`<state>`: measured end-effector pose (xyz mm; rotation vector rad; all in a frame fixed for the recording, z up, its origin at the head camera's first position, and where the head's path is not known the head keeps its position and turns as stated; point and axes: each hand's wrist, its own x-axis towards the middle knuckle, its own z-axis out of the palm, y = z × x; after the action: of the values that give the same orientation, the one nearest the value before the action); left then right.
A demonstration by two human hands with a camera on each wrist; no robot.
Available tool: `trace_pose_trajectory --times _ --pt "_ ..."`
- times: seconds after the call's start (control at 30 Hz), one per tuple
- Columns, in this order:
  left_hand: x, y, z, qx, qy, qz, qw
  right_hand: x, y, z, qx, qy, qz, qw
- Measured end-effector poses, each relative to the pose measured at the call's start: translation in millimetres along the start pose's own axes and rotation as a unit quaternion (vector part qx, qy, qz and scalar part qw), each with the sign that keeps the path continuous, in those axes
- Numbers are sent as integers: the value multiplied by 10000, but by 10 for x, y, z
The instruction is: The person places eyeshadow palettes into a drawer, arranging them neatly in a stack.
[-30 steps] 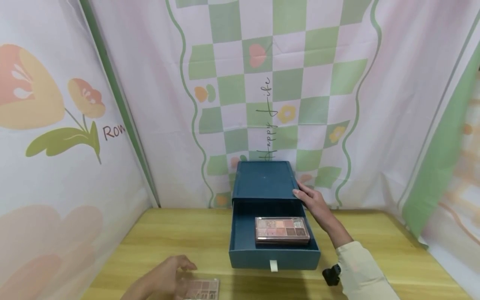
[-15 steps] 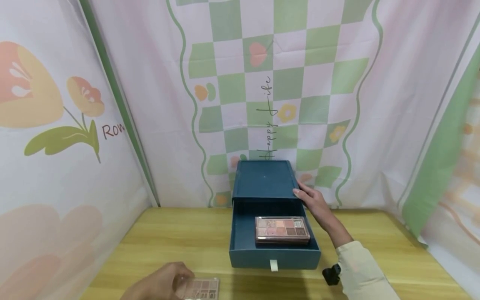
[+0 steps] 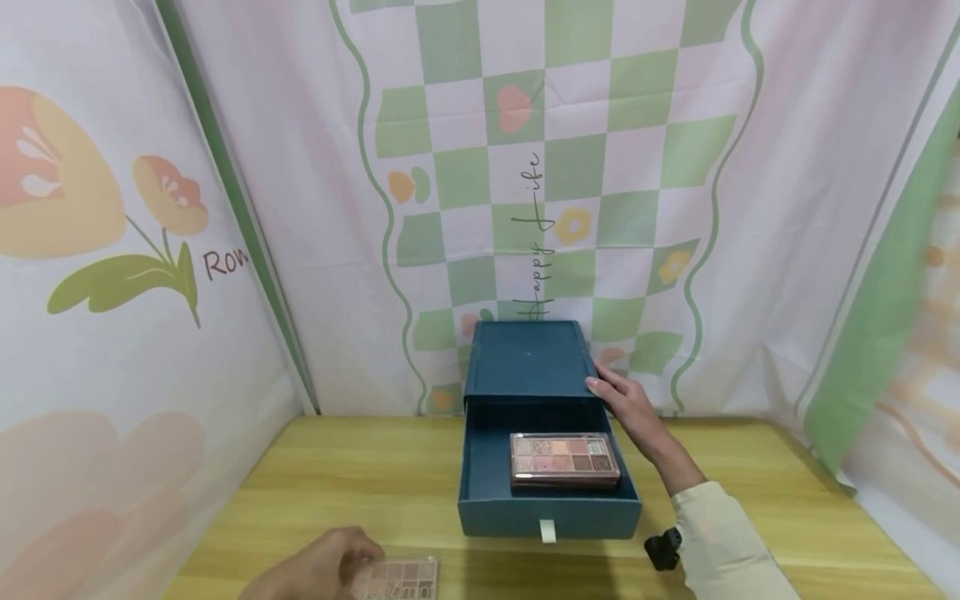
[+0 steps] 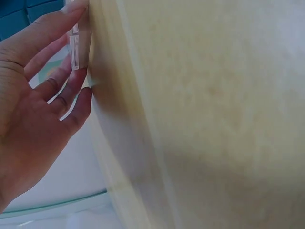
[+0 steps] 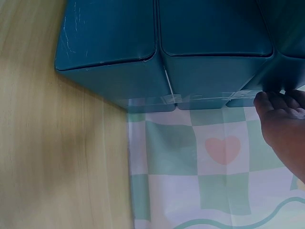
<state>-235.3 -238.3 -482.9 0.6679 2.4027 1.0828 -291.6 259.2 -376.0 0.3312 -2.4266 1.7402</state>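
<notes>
At the bottom of the head view my left hand (image 3: 318, 567) pinches the left side of a clear-lidded eyeshadow palette (image 3: 405, 573) low over the table. The left wrist view shows its edge (image 4: 82, 50) between thumb and fingertips. A dark blue drawer unit (image 3: 528, 358) stands at the back with its top drawer (image 3: 498, 518) pulled out. Another eyeshadow palette (image 3: 562, 457), pinkish, lies inside; whether more lie under it I cannot tell. My right hand (image 3: 633, 412) rests on the unit's right side, thumb at the top edge, fingers (image 5: 274, 102) fairly straight along the wall.
The wood-grain table (image 3: 345, 467) extends to both sides of the unit. A patterned curtain (image 3: 465, 183) hangs right behind it. A white pull tab (image 3: 547, 532) sticks out of the drawer front. A small black camera (image 3: 663, 550) sits at the right wrist.
My left hand has come down onto the palette's left side, its fingers closing on the edge. My right hand, the drawer and the palette in it have stayed put.
</notes>
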Motion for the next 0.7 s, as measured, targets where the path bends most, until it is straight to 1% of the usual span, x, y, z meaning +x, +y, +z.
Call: trace_pose_trajectory --times 0.23,0.37,0.43,0.5,0.63,0.7 --pt "23 -33 14 97 92 141 9998 2 0 2 7 -2 -29 10000" --pt "20 -47 26 -49 138 217 9997 3 -2 7 23 2 -16 10000" --pt "13 -50 29 -164 149 192 9996 4 -4 9 22 -2 1 10000" --pt "1 -47 28 -325 152 100 9993 5 -5 9 23 3 3 10000" --pt "-11 -48 30 -405 184 -7 9990 6 -5 5 9 11 -14 10000" --pt "-7 -53 31 -396 191 33 9990 5 -3 3 9 13 -9 10000"
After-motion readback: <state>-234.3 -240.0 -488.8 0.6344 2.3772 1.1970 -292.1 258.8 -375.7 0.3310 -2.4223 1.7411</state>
